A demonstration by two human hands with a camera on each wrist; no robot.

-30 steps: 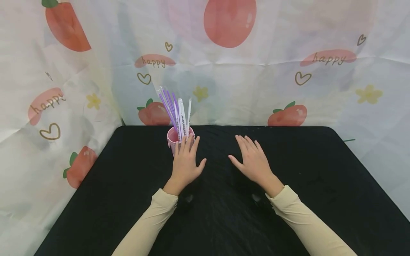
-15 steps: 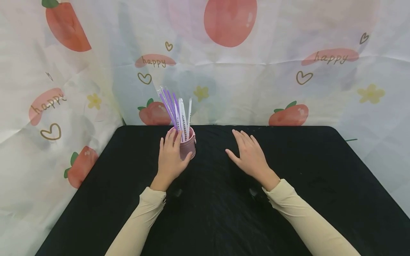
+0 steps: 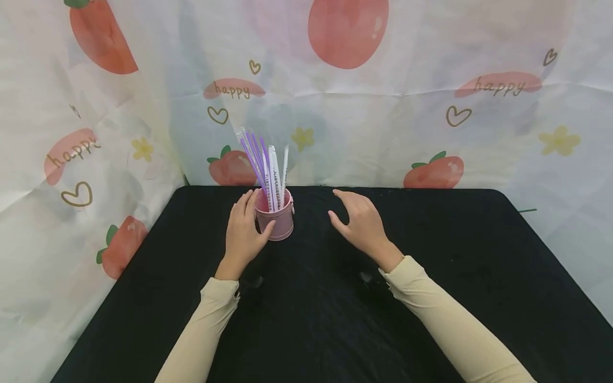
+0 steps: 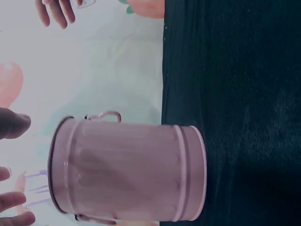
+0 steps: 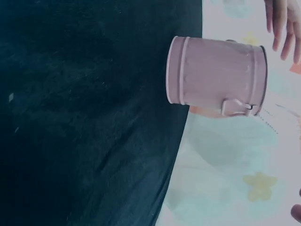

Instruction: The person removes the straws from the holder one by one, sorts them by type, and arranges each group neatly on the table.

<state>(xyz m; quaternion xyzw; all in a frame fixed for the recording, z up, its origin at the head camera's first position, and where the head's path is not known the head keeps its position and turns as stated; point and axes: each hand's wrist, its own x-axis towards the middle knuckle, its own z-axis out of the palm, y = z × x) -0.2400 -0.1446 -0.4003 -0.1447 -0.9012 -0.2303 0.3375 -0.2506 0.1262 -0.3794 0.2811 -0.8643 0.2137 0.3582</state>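
A pink metal bucket (image 3: 276,225) with small side handles stands upright on the black table, holding several straws (image 3: 272,175). Some of these are purple in clear wrapping, others white with printed text. Beside the bucket's left side is my left hand (image 3: 242,230), fingers extended and thumb spread in front of it. The left wrist view shows a gap between the bucket (image 4: 122,172) and the thumb (image 4: 14,123). Over the table to the right of the bucket, my right hand (image 3: 363,223) has its fingers slightly bent and thumb apart, touching nothing.
The black-covered table (image 3: 316,330) reaches back to a printed cloth backdrop (image 3: 354,138) with fruit, hearts and lettering. Another cloth side (image 3: 38,234) borders the table on the left.
My left hand has moved left from in front of the bucket to its left side, uncovering it. My right hand has moved a little left and farther forward. The bucket stays put.
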